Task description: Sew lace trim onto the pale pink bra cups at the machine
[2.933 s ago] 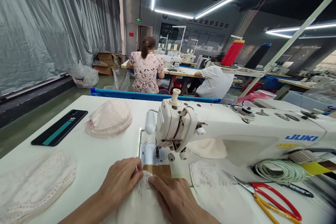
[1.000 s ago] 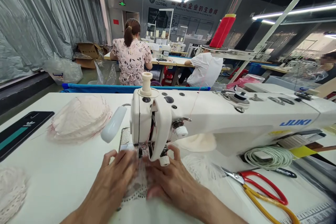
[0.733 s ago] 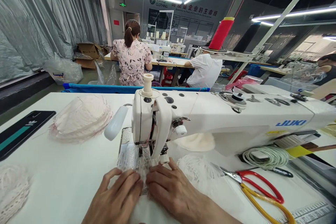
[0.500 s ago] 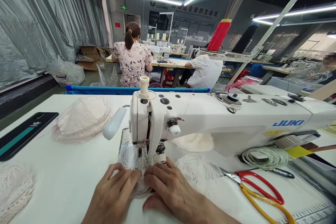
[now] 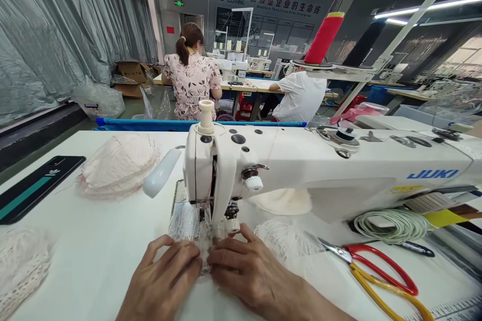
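A white JUKI sewing machine (image 5: pixel 301 165) stands across the white table (image 5: pixel 94 261). A piece of white lace fabric (image 5: pixel 188 223) lies under its needle foot. My left hand (image 5: pixel 161 283) rests on the lace's left side, fingers pressed down flat and together. My right hand (image 5: pixel 248 273) presses the lace on the right, fingertips just below the needle area, thumb lifted towards the machine. The two hands meet fingertip to fingertip in front of the needle.
A stack of pink padded cups (image 5: pixel 118 165) and a dark phone (image 5: pixel 35 188) lie at left. More lace (image 5: pixel 20 266) sits at the near left. Red and yellow scissors (image 5: pixel 380 276), a coiled cord (image 5: pixel 391 223) and lace pieces (image 5: pixel 286 241) lie right. Two seated people (image 5: pixel 192 83) work behind.
My hands slid from close under the needle back towards me, and the lace now lies further through under the foot. The view shifted closer to the machine since the earliest frame.
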{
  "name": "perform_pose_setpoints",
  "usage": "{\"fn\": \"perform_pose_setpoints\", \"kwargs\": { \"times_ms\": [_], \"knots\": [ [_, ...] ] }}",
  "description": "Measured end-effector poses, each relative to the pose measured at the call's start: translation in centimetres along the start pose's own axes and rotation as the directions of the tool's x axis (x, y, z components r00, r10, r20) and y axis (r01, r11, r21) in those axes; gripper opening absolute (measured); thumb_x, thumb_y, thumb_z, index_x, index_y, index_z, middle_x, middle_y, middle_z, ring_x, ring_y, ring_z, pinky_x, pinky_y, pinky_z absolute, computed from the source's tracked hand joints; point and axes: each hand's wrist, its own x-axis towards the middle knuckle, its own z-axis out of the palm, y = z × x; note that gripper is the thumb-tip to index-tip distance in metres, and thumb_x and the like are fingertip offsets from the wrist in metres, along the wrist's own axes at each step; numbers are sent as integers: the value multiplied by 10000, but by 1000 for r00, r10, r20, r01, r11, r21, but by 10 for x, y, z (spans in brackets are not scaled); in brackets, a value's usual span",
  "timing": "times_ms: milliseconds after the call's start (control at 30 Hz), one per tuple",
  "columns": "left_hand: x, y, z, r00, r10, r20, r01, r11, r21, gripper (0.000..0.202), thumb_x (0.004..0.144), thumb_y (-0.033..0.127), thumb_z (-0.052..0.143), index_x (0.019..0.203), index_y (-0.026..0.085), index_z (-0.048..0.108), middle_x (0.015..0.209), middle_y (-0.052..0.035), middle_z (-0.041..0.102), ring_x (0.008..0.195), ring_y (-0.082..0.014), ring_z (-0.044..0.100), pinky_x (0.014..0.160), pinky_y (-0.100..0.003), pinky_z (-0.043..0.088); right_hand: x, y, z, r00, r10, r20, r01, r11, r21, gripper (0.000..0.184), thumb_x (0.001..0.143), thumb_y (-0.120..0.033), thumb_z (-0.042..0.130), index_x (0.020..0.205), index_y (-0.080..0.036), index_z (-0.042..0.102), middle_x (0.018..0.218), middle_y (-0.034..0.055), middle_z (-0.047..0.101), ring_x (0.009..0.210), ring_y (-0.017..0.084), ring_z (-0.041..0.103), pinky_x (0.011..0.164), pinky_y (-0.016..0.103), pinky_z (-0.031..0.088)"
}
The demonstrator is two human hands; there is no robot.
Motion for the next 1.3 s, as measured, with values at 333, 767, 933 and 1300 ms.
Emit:
{"fn": "perform_pose_setpoints", "kwargs": {
  "times_ms": [333,767,933,1300],
  "knots": [
    [10,8,-4,997,20,-78,-20,1000,-3,355,978,112,309,854,168,636,855,-15,716,875,-138,630,850,-326,379,0,2,3,999,-19,-44,20,1000,23,246,932,-61,417,757,-125,578,816,4,660,802,124,559,802,323,303],
    [16,10,-10,995,74,-71,-68,995,75,433,979,119,238,913,208,656,817,3,717,845,-122,620,870,-308,356,-1,-7,2,997,73,27,-73,997,-9,262,943,-335,488,770,-157,572,832,-1,668,787,129,563,818,363,283],
    [15,7,-7,992,82,-92,-71,990,120,344,979,179,316,909,204,652,832,-7,721,849,-135,628,855,-330,365,-4,-2,10,994,109,-4,-109,994,9,416,957,-502,356,909,-154,581,843,33,660,780,151,562,830,377,285],
    [37,-24,3,998,65,22,-68,980,188,378,1000,330,266,1073,226,621,937,-6,698,890,-134,627,880,-343,345,6,22,20,946,300,-124,-312,946,-88,238,881,-423,570,845,-187,571,874,27,671,874,174,585,967,407,250]
  ]
}}
